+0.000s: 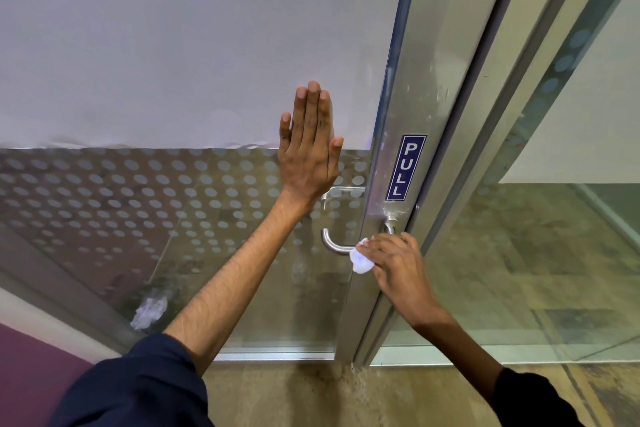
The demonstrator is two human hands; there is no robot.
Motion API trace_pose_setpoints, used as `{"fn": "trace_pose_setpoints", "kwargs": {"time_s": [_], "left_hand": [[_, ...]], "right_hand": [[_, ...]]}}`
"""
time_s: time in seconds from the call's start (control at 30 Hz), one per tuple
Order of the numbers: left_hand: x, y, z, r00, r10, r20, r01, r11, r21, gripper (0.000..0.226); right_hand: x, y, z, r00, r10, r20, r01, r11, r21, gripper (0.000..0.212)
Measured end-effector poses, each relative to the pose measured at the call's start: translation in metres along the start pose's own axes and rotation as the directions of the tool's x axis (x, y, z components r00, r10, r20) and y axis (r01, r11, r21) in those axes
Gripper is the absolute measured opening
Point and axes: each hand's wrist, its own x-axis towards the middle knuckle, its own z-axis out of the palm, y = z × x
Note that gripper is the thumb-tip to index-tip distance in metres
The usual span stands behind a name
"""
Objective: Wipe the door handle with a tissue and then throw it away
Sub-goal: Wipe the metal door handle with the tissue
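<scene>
A curved silver door handle (pixel 333 244) juts from the metal frame of a glass door (pixel 391 163), below a blue PULL sticker (pixel 406 167). My right hand (pixel 398 267) grips a crumpled white tissue (pixel 360 260) and presses it against the handle's straight part, covering the section near the frame. My left hand (pixel 310 149) lies flat on the glass pane above and left of the handle, fingers straight and together, holding nothing.
The glass pane (pixel 173 191) carries white film on top and a dotted frosted band lower down. A reflection of something white (pixel 149 312) shows in the glass at lower left. A second glass panel (pixel 540 253) stands to the right. Speckled floor (pixel 311 392) lies below.
</scene>
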Motion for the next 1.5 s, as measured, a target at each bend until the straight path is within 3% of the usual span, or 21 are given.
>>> {"fn": "trace_pose_setpoints", "kwargs": {"time_s": [0.23,0.4,0.53,0.73,0.87,1.13,1.27,1.33,1.5], "left_hand": [[-0.001,-0.001,0.002,1.0,0.001,-0.008,-0.001,1.0,0.009,0.061],[-0.001,0.0,0.001,1.0,0.009,-0.019,-0.008,1.0,0.006,0.059],[-0.002,-0.001,0.002,0.999,0.015,-0.028,-0.014,1.0,0.009,0.059],[-0.002,-0.001,0.002,0.999,0.019,-0.03,-0.018,1.0,0.012,0.059],[-0.002,-0.001,0.002,0.999,0.015,-0.03,-0.015,1.0,0.008,0.059],[-0.002,-0.001,0.002,0.999,0.012,-0.031,-0.012,1.0,0.01,0.059],[-0.001,-0.001,0.002,1.0,0.011,-0.028,-0.01,1.0,0.015,0.059],[-0.001,-0.001,0.002,0.999,0.014,-0.03,-0.014,1.0,0.021,0.059],[-0.002,-0.001,0.003,0.999,0.01,-0.035,-0.009,1.0,0.027,0.059]], "right_hand": [[0.014,-0.025,0.005,0.998,0.062,0.03,-0.061,0.998,-0.01,0.035],[0.045,-0.07,0.015,0.985,0.168,0.038,-0.165,0.984,-0.062,0.008],[0.043,-0.068,0.014,0.981,0.192,0.034,-0.191,0.981,-0.025,0.011],[0.012,-0.029,-0.008,0.985,0.121,0.123,-0.13,0.989,0.069,0.045],[0.006,0.02,-0.026,0.974,0.148,0.173,-0.152,0.988,0.008,0.042],[0.028,0.062,-0.044,0.933,-0.017,0.36,0.03,0.999,-0.031,0.055],[0.025,0.048,-0.038,0.917,-0.044,0.395,0.068,0.997,-0.046,0.042],[0.017,0.029,-0.029,0.937,-0.024,0.349,0.033,0.999,-0.018,0.04],[0.008,-0.019,-0.006,0.943,0.261,0.208,-0.254,0.965,-0.06,0.045]]}}
